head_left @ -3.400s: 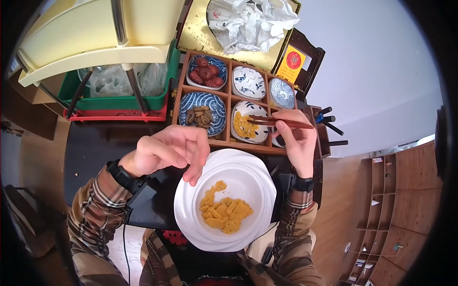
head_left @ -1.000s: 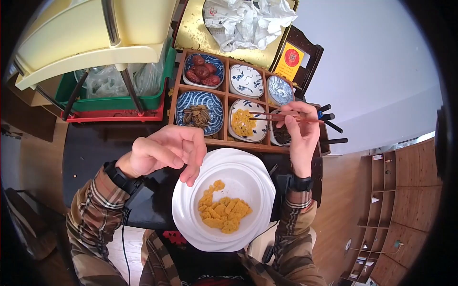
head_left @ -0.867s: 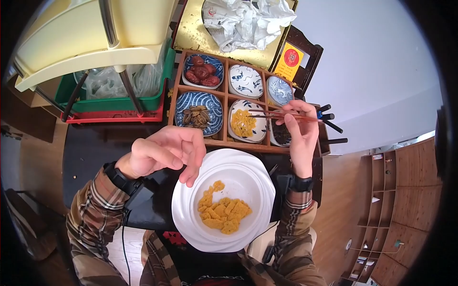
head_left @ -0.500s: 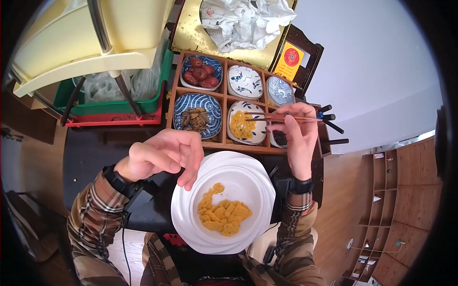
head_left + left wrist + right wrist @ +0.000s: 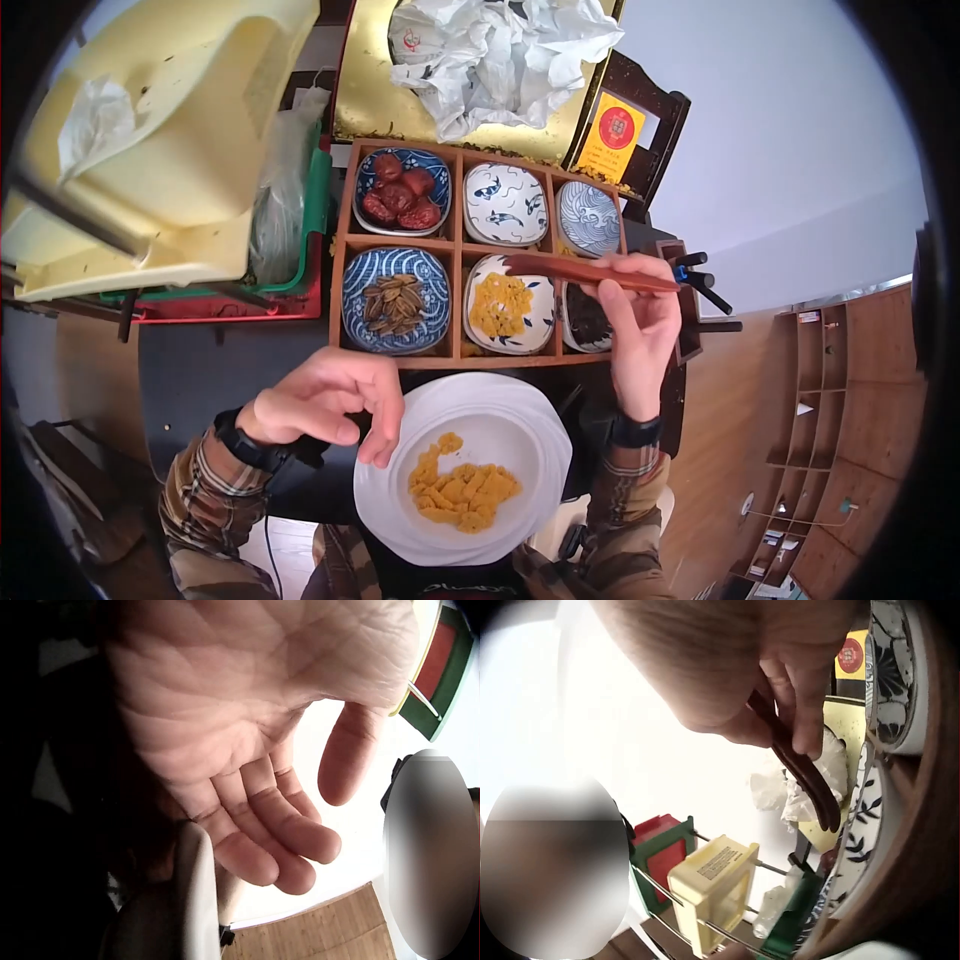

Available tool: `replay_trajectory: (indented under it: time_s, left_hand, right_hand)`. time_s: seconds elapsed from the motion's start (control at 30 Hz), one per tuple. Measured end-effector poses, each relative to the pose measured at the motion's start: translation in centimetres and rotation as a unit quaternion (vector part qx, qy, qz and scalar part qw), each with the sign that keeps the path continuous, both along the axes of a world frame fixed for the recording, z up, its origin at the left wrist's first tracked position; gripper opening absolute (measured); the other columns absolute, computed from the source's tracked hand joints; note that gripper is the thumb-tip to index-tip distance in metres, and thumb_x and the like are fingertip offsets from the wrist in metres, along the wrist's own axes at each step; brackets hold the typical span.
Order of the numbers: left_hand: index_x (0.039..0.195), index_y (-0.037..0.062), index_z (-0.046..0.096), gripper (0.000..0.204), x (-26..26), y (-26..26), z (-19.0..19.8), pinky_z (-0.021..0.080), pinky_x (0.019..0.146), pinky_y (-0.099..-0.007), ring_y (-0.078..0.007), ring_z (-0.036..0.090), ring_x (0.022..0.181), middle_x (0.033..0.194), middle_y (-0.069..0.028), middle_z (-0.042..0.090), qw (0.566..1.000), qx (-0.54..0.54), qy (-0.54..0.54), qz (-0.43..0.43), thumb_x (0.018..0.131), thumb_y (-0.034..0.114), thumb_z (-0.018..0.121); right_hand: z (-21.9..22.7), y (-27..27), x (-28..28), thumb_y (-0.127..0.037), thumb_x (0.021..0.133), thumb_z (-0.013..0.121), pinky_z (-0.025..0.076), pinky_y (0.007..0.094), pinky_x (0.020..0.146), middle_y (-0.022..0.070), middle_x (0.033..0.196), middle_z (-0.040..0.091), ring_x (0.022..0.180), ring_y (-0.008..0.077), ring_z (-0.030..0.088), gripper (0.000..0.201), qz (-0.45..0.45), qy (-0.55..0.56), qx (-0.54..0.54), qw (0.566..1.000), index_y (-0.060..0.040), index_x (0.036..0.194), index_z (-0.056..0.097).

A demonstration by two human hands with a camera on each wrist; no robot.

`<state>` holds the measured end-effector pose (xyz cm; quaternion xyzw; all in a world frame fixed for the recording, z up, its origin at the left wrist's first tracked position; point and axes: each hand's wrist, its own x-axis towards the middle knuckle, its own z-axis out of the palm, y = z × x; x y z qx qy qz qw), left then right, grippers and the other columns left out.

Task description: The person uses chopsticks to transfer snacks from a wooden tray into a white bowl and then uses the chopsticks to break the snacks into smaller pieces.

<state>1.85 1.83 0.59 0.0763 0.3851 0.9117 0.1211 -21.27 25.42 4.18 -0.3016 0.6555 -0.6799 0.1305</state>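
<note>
My right hand (image 5: 645, 335) pinches dark brown wooden tongs (image 5: 590, 272) between thumb and fingers. Their tips point left, over the back of a leaf-patterned dish (image 5: 543, 318) holding yellow flower bits (image 5: 497, 303). In the right wrist view the two tips of the tongs (image 5: 802, 769) lie close together, with nothing visible between them. My left hand (image 5: 325, 400) hovers with loosely bent fingers at the left rim of a white bowl (image 5: 540, 420). Its palm (image 5: 225, 690) holds nothing. Yellow crumbly pieces (image 5: 465, 495) lie in the bowl.
A wooden compartment box (image 5: 400, 359) holds dishes of red dates (image 5: 400, 195), brown seeds (image 5: 392, 303) and dark bits (image 5: 585, 318). Behind it sits a gold box (image 5: 365, 90) with crumpled white paper (image 5: 500, 60). A cream plastic rack (image 5: 150, 180) stands left, black-handled tools (image 5: 708, 290) right.
The head view has tilted, so the box and bowl appear lower. The tongs' arms, apart over the yellow bits before, now look together, with their tips at that dish's back edge.
</note>
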Motion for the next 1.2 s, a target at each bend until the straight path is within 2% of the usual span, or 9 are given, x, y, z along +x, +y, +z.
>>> replay_trajectory:
  time_s: [0.13,0.23,0.5,0.57,0.7,0.77,0.9,0.97,1.2]
  left_hand:
    - [0.101,-0.0065,0.063,0.028,0.1,0.0,0.3,0.05,0.076,-0.0337,-0.0215,0.065,0.078,0.084,-0.0126,0.065,1.0,0.004,-0.029,0.007,0.082,0.013,0.069]
    - [0.101,-0.0063,0.065,0.024,0.1,-0.1,0.2,0.049,0.076,-0.0331,-0.0203,0.063,0.078,0.087,-0.0118,0.065,1.0,-0.002,-0.021,0.006,0.084,0.01,0.067]
    - [0.1,-0.006,0.066,0.02,-0.1,-0.4,0.3,0.049,0.075,-0.032,-0.0207,0.064,0.076,0.085,-0.0134,0.067,1.0,-0.02,-0.023,-0.006,0.083,0.004,0.062]
    - [0.1,-0.0061,0.066,0.02,-0.3,-0.4,0.2,0.049,0.074,-0.0319,-0.021,0.064,0.074,0.086,-0.014,0.068,0.999,-0.032,-0.007,-0.002,0.083,0.004,0.062]
    - [0.1,-0.0063,0.066,0.02,-0.2,-0.4,0.1,0.049,0.073,-0.0316,-0.0207,0.064,0.073,0.088,-0.0148,0.069,0.999,-0.04,-0.001,0.0,0.084,0.004,0.062]
    - [0.1,-0.0064,0.066,0.02,-0.1,-0.4,0.0,0.049,0.073,-0.0315,-0.0203,0.064,0.073,0.089,-0.0153,0.069,1.0,-0.021,-0.009,0.001,0.083,0.004,0.063]
    - [0.1,-0.0064,0.066,0.021,-0.1,-0.4,0.1,0.049,0.073,-0.0315,-0.02,0.064,0.074,0.089,-0.0151,0.069,1.0,-0.024,-0.005,0.004,0.083,0.005,0.063]
    - [0.1,-0.0063,0.066,0.021,-0.1,-0.4,0.1,0.049,0.073,-0.0315,-0.0199,0.064,0.074,0.089,-0.0148,0.069,1.0,-0.027,-0.014,-0.001,0.083,0.005,0.063]
    - [0.101,-0.0056,0.066,0.021,-0.1,-0.5,0.1,0.049,0.074,-0.0318,-0.0198,0.064,0.076,0.089,-0.0139,0.068,1.0,-0.023,-0.006,-0.004,0.083,0.004,0.063]
  right_hand:
    - [-0.2,-0.1,0.9,0.006,0.096,0.058,0.057,0.0336,0.093,0.016,0.116,0.063,0.106,0.0194,0.067,0.031,-0.017,0.032,-0.016,0.999,0.0006,0.125,0.047]
    - [-0.1,0.4,1.3,0.004,0.094,0.064,0.061,0.0295,0.081,0.0192,0.124,0.062,0.099,0.0226,0.072,0.033,-0.031,0.119,0.066,0.99,0.0049,0.124,0.051]
    - [-0.6,0.6,1.2,-0.002,0.089,0.074,0.061,0.0309,0.079,0.0218,0.132,0.061,0.097,0.0272,0.074,0.04,-0.044,0.282,0.221,0.933,0.0072,0.124,0.056]
    - [-0.8,0.1,1.5,-0.001,0.088,0.073,0.06,0.0313,0.08,0.02,0.131,0.062,0.096,0.0255,0.074,0.042,-0.064,0.221,0.15,0.961,0.0057,0.125,0.054]
    - [-0.6,0.4,1.2,0.002,0.087,0.072,0.059,0.0322,0.08,0.0195,0.127,0.064,0.092,0.0248,0.074,0.044,-0.072,0.204,0.15,0.965,0.0041,0.126,0.052]
    - [-0.5,0.7,0.5,0.004,0.086,0.072,0.059,0.033,0.078,0.0184,0.12,0.068,0.089,0.0243,0.074,0.046,-0.01,0.315,0.24,0.918,0.0039,0.126,0.052]
    - [-1.2,-0.3,0.6,0.004,0.083,0.073,0.058,0.0331,0.075,0.0147,0.108,0.072,0.086,0.0245,0.073,0.048,0.015,0.302,0.165,0.939,0.0018,0.127,0.053]
    - [-0.6,-0.9,1.1,0.007,0.078,0.073,0.058,0.033,0.075,0.0128,0.097,0.074,0.084,0.0237,0.073,0.044,-0.002,0.303,0.175,0.937,0.0006,0.12,0.06]
    - [-1.0,-0.8,0.6,0.012,0.071,0.07,0.057,0.0324,0.073,0.0127,0.092,0.073,0.08,0.0231,0.071,0.024,0.0,0.294,0.124,0.948,0.0011,0.093,0.069]
